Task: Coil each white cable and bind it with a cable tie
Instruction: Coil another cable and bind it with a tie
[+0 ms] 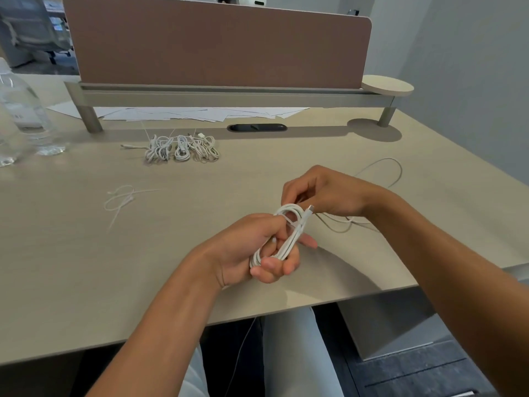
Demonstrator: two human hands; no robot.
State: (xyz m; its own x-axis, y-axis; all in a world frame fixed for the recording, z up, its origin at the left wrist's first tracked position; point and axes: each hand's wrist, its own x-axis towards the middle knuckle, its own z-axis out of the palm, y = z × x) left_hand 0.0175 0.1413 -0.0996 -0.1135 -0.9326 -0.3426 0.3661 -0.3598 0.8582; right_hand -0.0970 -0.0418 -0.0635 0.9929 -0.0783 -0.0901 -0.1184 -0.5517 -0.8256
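Note:
My left hand (257, 247) grips a coil of white cable (289, 233) above the desk's front right part, fingers curled round its loops. My right hand (323, 193) sits just above and right of the coil and pinches the cable near its plug end (310, 209). Loose cable (383, 170) trails behind my right wrist on the desk. A row of bound white cable coils (181, 149) lies further back, left of centre. Loose white cable ties (123, 197) lie on the desk to the left.
A brown divider panel (217, 41) on a raised shelf (229, 94) closes the back of the desk (86, 267). White papers (186, 113) lie under the shelf, beside a dark cable slot (257, 127). Clear plastic bottles (25, 110) stand far left.

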